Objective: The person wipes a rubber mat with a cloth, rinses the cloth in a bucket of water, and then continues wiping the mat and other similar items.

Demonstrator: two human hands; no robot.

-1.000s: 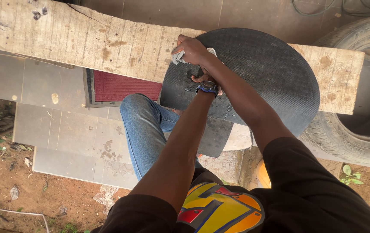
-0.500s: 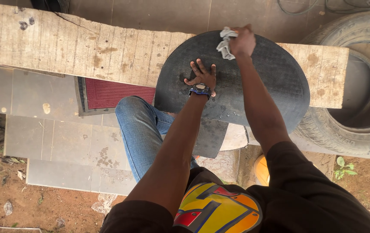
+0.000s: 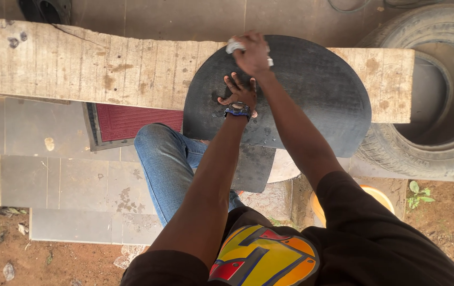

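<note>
A large round dark-grey disc [image 3: 311, 90] lies on a rough wooden plank [image 3: 94, 66], overhanging its near edge. My left hand [image 3: 239, 91] rests flat on the disc near its left-middle, fingers spread, a blue band at the wrist. My right hand [image 3: 252, 52] is at the disc's far edge, closed around a small whitish rag [image 3: 234, 46] pressed against the surface. My knee in blue jeans [image 3: 166, 159] sits below the disc.
A worn car tyre [image 3: 433, 95] lies at the right, touching the plank's end. A red mat [image 3: 132, 121] and grey floor tiles [image 3: 63, 185] are under the plank. A dark square piece [image 3: 253, 168] hangs below the disc. Bare red earth lies along the bottom.
My right hand with the rag has swept across the disc's far edge, from left to the right and back toward the middle. My left hand stays pressed on the disc.
</note>
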